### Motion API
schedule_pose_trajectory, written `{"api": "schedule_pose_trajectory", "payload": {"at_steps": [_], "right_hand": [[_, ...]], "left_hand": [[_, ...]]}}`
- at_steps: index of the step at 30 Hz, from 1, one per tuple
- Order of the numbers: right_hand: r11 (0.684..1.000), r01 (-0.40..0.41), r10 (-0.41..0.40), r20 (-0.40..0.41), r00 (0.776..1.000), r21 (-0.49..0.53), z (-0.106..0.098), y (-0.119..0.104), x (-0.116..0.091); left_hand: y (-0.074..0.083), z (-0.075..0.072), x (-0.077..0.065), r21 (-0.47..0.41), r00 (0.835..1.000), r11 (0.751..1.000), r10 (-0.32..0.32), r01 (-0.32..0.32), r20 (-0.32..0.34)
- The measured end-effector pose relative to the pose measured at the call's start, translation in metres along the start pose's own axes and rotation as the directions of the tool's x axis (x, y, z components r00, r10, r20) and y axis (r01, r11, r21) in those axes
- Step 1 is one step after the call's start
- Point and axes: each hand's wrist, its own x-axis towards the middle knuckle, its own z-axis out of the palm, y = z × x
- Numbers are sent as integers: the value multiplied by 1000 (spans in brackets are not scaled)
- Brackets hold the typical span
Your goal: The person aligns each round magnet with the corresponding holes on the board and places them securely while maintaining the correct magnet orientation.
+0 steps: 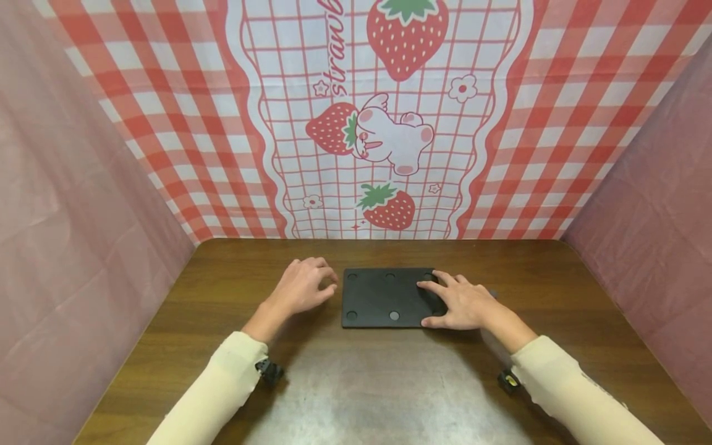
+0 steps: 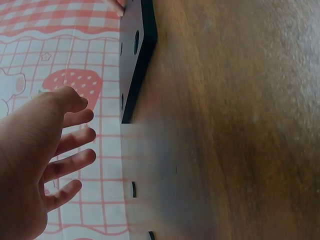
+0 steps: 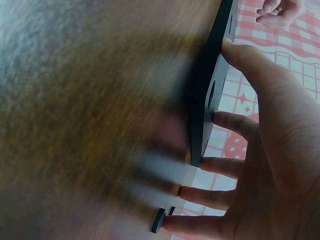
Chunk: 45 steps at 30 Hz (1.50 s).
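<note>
A flat black board (image 1: pixel 371 295) with round recesses along its long edges lies on the table. A light grey round spot (image 1: pixel 394 316) shows at the middle recess of its near edge. My right hand (image 1: pixel 464 304) spreads over the board's right end, thumb at the near edge, index and middle fingertips on its surface. Its little fingertip is right at a small dark disc (image 3: pixel 159 220) on the table. My left hand (image 1: pixel 303 285), fingers loosely bent with nothing between them, hovers just left of the board. Small dark discs (image 2: pixel 133 189) lie on the table below it in the left wrist view.
The wooden table (image 1: pixel 356 383) ends at a back wall hung with red-and-white strawberry cloth (image 1: pixel 389 123). Pink curtains (image 1: pixel 83 185) close off both sides. Each sleeved wrist carries a small black camera mount (image 1: pixel 270 372).
</note>
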Motion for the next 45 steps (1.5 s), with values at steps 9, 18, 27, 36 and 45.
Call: {"api": "schedule_pose_trajectory", "payload": {"at_steps": [9, 18, 27, 36, 45], "right_hand": [[1000, 1, -1, 3, 1000, -5, 0, 1, 0], [1000, 2, -2, 5, 1000, 1, 0, 0, 0], [1000, -1, 1, 1, 1000, -1, 1, 0, 0], [1000, -2, 2, 4, 1000, -1, 0, -1, -1], [1000, 0, 0, 2, 1000, -6, 1, 0, 0]], "left_hand": [[-5, 2, 1, -19, 999, 999, -42, 42, -11], [-11, 0, 2, -25, 997, 997, -78, 77, -24], [-19, 1, 1, 4, 992, 993, -122, 122, -18], [-25, 4, 3, 4, 989, 989, -146, 146, -15], [-32, 8, 6, 7, 986, 986, -165, 165, -16]]}}
